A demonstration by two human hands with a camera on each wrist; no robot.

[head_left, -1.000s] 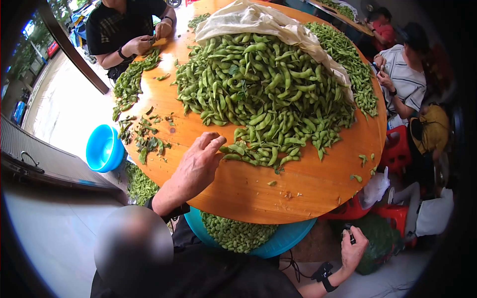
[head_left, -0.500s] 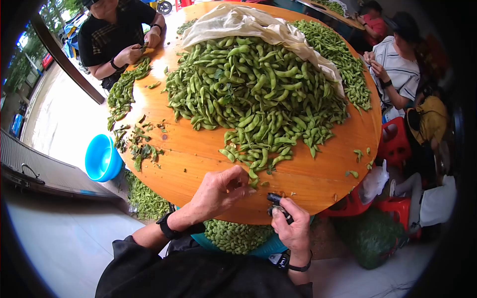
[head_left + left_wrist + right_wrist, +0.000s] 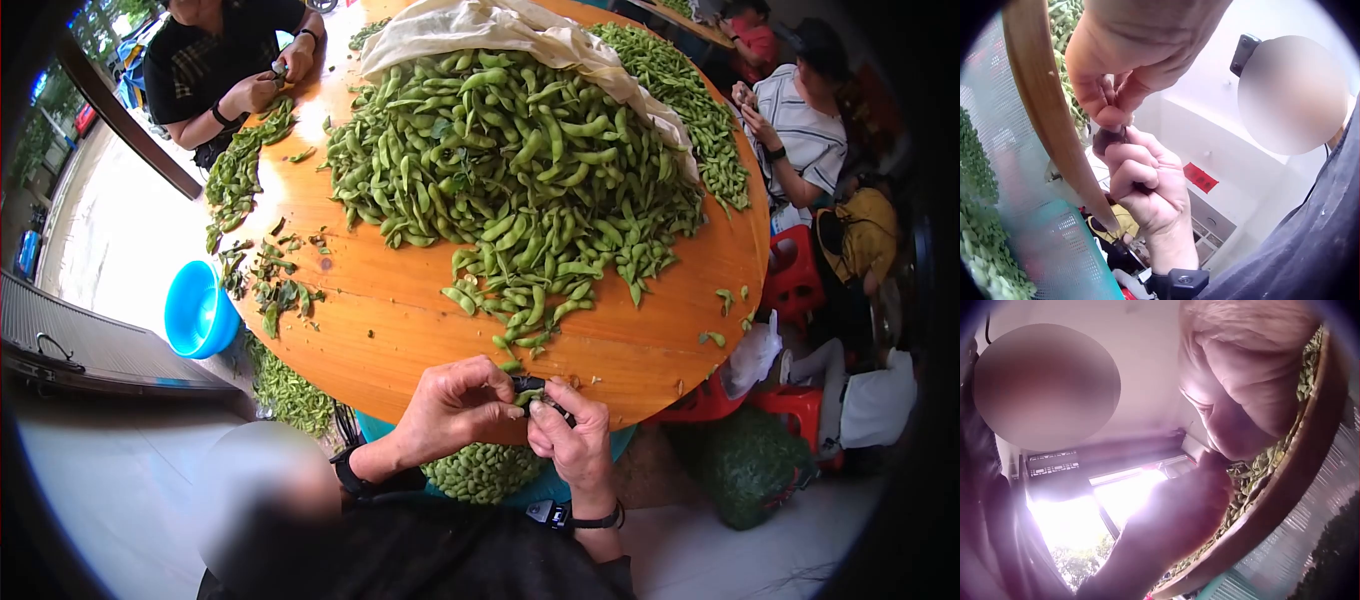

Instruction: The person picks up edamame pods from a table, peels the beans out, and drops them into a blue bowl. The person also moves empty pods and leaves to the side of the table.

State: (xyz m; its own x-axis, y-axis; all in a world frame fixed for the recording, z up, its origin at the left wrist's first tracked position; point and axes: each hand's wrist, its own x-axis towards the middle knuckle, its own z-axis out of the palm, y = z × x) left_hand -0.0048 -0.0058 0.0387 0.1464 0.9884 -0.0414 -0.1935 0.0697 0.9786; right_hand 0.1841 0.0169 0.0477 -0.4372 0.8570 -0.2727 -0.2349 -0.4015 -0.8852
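Note:
Just over the table's near edge, the left hand (image 3: 452,402) pinches a green pod (image 3: 525,397) between thumb and fingers. Close against it, the right hand (image 3: 575,432) grips a small black tool (image 3: 530,383), whose end is at the pod. Seen in the left wrist view, the right hand (image 3: 1154,181) has its fingers curled round the dark tool (image 3: 1109,139), with the left hand (image 3: 1138,56) meeting it from above. A large heap of green pods (image 3: 500,170) lies on the wooden table (image 3: 400,330), partly under a pale cloth (image 3: 480,35).
Below the near edge stands a teal basin holding shelled beans (image 3: 485,472). A blue basin (image 3: 200,310) is at the left. Leaf scraps (image 3: 280,290) lie on the table's left side. Two people sit around the table, at upper left and right. Red stools (image 3: 795,275) stand at the right.
The left hand moved from the heap down to the near edge and now holds a pod. The right hand came up from the lower right with the tool, and the two hands now meet.

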